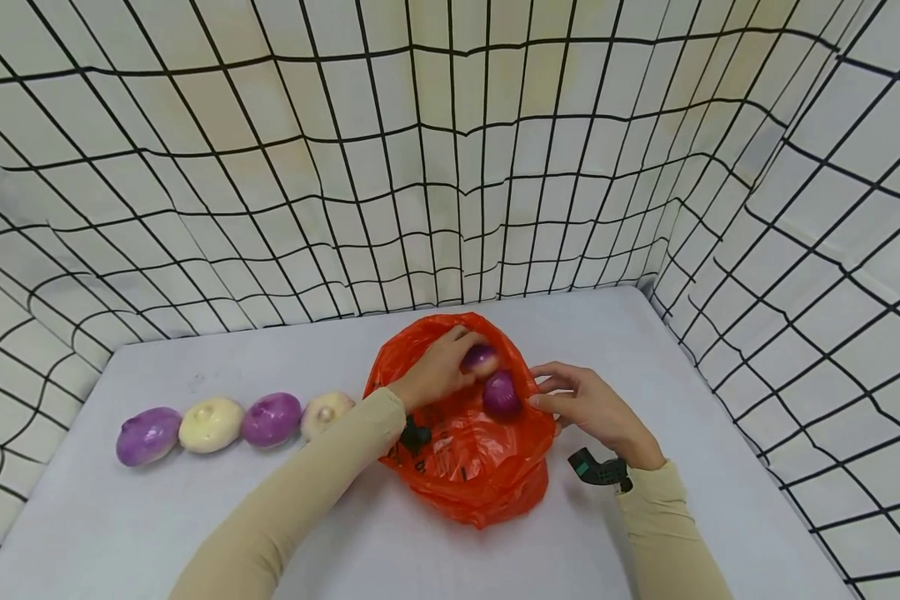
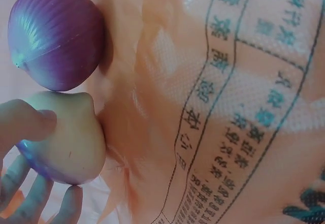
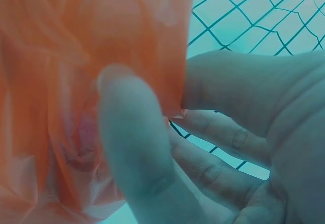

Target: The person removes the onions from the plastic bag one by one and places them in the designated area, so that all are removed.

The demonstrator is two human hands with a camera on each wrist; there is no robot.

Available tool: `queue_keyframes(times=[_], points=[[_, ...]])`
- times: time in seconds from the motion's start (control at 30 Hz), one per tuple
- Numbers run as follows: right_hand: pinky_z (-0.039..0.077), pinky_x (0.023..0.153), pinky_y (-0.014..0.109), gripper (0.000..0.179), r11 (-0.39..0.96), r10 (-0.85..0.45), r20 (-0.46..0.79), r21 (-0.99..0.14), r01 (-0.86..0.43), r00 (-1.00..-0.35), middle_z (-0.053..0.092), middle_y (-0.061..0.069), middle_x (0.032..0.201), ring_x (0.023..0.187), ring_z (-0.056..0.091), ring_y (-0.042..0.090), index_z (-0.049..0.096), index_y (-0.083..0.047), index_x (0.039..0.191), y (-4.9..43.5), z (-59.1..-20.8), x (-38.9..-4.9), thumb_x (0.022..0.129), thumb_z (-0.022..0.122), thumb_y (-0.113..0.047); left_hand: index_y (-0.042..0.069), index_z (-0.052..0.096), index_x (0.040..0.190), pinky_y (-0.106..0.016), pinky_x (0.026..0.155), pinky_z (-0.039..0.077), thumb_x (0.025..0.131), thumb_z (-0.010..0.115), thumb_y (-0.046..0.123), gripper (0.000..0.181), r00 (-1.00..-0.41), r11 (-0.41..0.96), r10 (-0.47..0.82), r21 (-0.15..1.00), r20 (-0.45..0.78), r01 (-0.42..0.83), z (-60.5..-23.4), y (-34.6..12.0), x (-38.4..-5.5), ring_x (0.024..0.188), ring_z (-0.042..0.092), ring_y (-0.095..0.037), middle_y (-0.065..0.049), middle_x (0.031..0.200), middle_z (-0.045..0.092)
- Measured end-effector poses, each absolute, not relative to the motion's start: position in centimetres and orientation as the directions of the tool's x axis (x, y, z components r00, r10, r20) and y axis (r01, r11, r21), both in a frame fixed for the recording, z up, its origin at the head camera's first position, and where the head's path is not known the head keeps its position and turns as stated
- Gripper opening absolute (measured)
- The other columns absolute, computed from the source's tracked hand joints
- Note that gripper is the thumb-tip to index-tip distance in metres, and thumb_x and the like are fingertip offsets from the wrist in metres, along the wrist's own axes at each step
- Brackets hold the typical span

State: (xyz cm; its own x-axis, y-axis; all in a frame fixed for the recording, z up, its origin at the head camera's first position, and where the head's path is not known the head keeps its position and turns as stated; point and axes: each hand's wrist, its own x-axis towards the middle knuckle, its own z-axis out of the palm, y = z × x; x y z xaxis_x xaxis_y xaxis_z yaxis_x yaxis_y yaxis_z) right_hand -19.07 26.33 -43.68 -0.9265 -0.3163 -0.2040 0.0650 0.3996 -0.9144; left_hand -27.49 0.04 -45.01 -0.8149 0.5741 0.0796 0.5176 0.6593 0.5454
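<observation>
Inside an open red plastic bag (image 1: 465, 467), my left hand (image 1: 438, 367) holds a purple-and-cream onion (image 2: 76, 137), thumb on its pale side and fingers curled beneath. Touching that one is a deep purple onion (image 2: 56, 36), which also lies in the bag near its right wall. My right hand (image 1: 592, 408) holds the bag's right rim with its thumb and fingers. In the right wrist view the fingers (image 3: 134, 137) lie against the orange-red plastic, and part of the grip is hidden behind it.
Left of the bag, several onions stand in a row on the white table (image 1: 217, 517): a purple onion (image 1: 148, 436), a cream onion (image 1: 212, 425), another purple onion (image 1: 272, 420) and a pale onion (image 1: 324, 412), partly behind my left sleeve. Black-gridded white walls (image 1: 435, 167) enclose the back and sides.
</observation>
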Motion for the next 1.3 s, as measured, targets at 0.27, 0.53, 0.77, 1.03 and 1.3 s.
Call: queue_keyframes(times=[0.27, 0.53, 0.77, 1.03, 1.3], points=[[0.066, 0.078, 0.037, 0.049, 0.405, -0.322, -0.207, -0.912, 0.063, -0.924, 0.070, 0.018, 0.128, 0.094, 0.075, 0.023, 0.061, -0.015, 0.139, 25.9, -43.4, -19.0, 0.095, 0.074, -0.034, 0.014, 0.056, 0.143, -0.045, 0.113, 0.053, 0.092, 0.076, 0.013, 0.055, -0.810, 0.637, 0.578, 0.565, 0.101, 0.524, -44.7, -1.0, -27.0, 0.125, 0.060, -0.026, -0.010, 0.138, 0.057], [0.066, 0.078, 0.038, 0.046, 0.421, -0.313, -0.211, -0.905, 0.064, -0.926, 0.069, 0.015, 0.129, 0.095, 0.074, 0.024, 0.063, -0.019, 0.136, 25.6, -43.6, -19.0, 0.094, 0.075, -0.037, 0.022, 0.057, 0.146, -0.043, 0.110, 0.054, 0.092, 0.074, 0.012, 0.058, -0.796, 0.609, 0.595, 0.585, 0.110, 0.535, -44.2, -2.4, -26.4, 0.123, 0.057, -0.023, -0.006, 0.138, 0.058], [0.066, 0.077, 0.038, 0.046, 0.421, -0.322, -0.202, -0.906, 0.051, -0.925, 0.070, 0.016, 0.129, 0.093, 0.074, 0.024, 0.063, -0.018, 0.135, 25.4, -43.5, -18.8, 0.095, 0.075, -0.036, 0.022, 0.058, 0.145, -0.044, 0.110, 0.054, 0.092, 0.074, 0.012, 0.056, -0.800, 0.601, 0.591, 0.607, 0.101, 0.520, -43.6, -3.4, -25.5, 0.125, 0.056, -0.022, -0.005, 0.139, 0.059], [0.066, 0.076, 0.039, 0.048, 0.420, -0.328, -0.205, -0.906, 0.052, -0.922, 0.069, 0.017, 0.130, 0.092, 0.074, 0.025, 0.063, -0.017, 0.136, 25.3, -43.6, -18.8, 0.094, 0.075, -0.037, 0.015, 0.062, 0.138, -0.041, 0.109, 0.055, 0.091, 0.076, 0.019, 0.050, -0.793, 0.615, 0.600, 0.574, 0.106, 0.541, -42.8, -4.5, -24.7, 0.124, 0.058, -0.020, -0.005, 0.135, 0.064], [0.066, 0.076, 0.038, 0.049, 0.421, -0.329, -0.205, -0.906, 0.051, -0.922, 0.070, 0.016, 0.127, 0.090, 0.074, 0.025, 0.063, -0.016, 0.137, 25.1, -43.6, -18.6, 0.094, 0.075, -0.037, 0.015, 0.062, 0.139, -0.043, 0.110, 0.055, 0.091, 0.074, 0.018, 0.049, -0.779, 0.590, 0.616, 0.587, 0.118, 0.555, -41.3, -5.2, -23.7, 0.126, 0.058, -0.020, -0.005, 0.136, 0.064]])
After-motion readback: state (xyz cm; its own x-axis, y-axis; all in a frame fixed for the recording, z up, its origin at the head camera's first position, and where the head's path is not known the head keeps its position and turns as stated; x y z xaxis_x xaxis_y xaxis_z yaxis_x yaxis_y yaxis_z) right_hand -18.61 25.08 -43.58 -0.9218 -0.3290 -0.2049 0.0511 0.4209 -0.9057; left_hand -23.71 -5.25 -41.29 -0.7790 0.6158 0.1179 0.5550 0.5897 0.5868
